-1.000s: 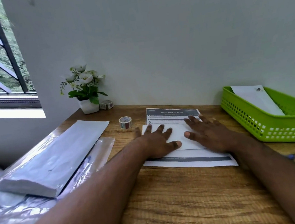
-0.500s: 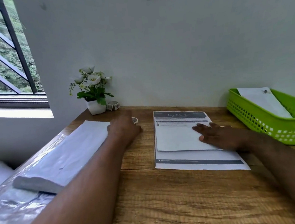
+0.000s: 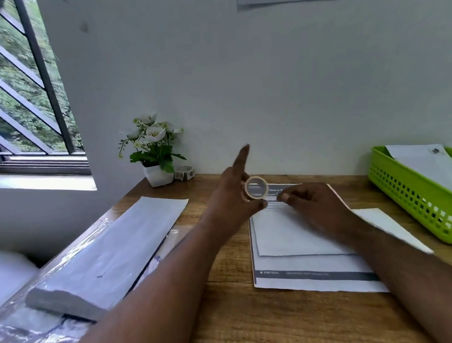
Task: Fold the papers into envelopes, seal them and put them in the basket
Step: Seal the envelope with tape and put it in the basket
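Your left forearm is reaching in from the near left, slanting toward the far middle of the scene, bare to the elbow. Your left hand (image 3: 232,198) is raised clear of the counter (image 3: 260,329), its forefinger pointing straight up and away from you while the thumb and other fingers are pinching the tape roll (image 3: 256,187). Your right forearm is coming in from the near right corner, angling leftward. Your right hand (image 3: 312,207) is sitting just right of the left one, knuckles up, its fingers curling inward with the fingertips (image 3: 284,197) meeting close beside the roll.
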`<state>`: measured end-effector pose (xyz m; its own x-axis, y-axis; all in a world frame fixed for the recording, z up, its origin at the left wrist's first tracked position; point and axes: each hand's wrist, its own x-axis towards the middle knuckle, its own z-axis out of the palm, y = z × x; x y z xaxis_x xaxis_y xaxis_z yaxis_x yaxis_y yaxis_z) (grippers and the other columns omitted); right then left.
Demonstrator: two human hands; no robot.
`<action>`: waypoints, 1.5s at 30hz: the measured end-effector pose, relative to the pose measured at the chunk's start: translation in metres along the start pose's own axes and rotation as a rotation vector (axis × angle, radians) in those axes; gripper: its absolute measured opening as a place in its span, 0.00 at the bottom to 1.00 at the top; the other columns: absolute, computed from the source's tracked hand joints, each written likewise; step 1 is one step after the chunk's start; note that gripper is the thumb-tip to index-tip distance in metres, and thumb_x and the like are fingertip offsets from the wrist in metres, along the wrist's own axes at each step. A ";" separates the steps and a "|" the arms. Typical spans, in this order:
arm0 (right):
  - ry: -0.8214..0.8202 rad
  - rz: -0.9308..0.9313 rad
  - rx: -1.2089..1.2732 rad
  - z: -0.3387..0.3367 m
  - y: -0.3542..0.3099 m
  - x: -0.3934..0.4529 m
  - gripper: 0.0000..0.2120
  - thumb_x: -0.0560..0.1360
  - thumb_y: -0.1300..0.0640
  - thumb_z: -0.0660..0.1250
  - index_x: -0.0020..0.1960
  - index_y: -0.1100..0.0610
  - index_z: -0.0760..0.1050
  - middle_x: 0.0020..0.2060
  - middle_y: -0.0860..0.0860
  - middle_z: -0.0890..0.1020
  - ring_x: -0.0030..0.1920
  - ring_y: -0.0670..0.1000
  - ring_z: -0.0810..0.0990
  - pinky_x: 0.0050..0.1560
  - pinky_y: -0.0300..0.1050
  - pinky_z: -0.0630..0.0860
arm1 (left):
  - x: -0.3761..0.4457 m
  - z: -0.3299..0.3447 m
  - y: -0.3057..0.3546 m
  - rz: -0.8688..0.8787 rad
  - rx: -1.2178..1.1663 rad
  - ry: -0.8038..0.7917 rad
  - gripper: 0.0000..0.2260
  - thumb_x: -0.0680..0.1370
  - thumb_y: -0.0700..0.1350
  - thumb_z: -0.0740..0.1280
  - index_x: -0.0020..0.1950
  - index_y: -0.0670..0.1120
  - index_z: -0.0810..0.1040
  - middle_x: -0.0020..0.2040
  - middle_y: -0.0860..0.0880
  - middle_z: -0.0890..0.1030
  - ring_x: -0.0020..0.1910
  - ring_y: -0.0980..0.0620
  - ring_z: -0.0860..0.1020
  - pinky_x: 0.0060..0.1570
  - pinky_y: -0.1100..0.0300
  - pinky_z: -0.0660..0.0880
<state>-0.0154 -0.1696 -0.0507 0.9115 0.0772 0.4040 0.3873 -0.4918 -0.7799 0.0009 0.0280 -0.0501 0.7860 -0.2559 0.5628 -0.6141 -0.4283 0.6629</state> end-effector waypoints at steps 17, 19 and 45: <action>0.067 0.127 0.671 0.007 -0.003 -0.002 0.05 0.72 0.72 0.67 0.45 0.65 0.78 0.39 0.54 0.85 0.41 0.53 0.85 0.40 0.44 0.83 | -0.005 0.017 0.021 0.010 -0.396 -0.062 0.55 0.66 0.30 0.77 0.75 0.68 0.49 0.63 0.46 0.69 0.47 0.42 0.82 0.46 0.46 0.82; 0.086 0.099 0.653 0.008 -0.003 -0.003 0.06 0.72 0.72 0.67 0.44 0.64 0.78 0.37 0.52 0.85 0.41 0.51 0.85 0.39 0.42 0.83 | -0.005 0.019 0.023 -0.007 -0.434 -0.035 0.55 0.67 0.29 0.76 0.76 0.67 0.47 0.64 0.47 0.69 0.48 0.45 0.83 0.47 0.48 0.82; 0.170 -0.095 0.291 0.009 -0.006 -0.006 0.12 0.68 0.64 0.75 0.50 0.55 0.82 0.47 0.49 0.85 0.47 0.46 0.84 0.49 0.38 0.80 | -0.003 0.024 0.013 0.221 0.041 0.043 0.43 0.72 0.36 0.72 0.78 0.59 0.54 0.43 0.55 0.74 0.46 0.54 0.75 0.51 0.62 0.75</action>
<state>-0.0218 -0.1590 -0.0529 0.8430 -0.0474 0.5359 0.5146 -0.2194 -0.8289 -0.0075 0.0030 -0.0552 0.6286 -0.3107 0.7129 -0.7667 -0.4010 0.5013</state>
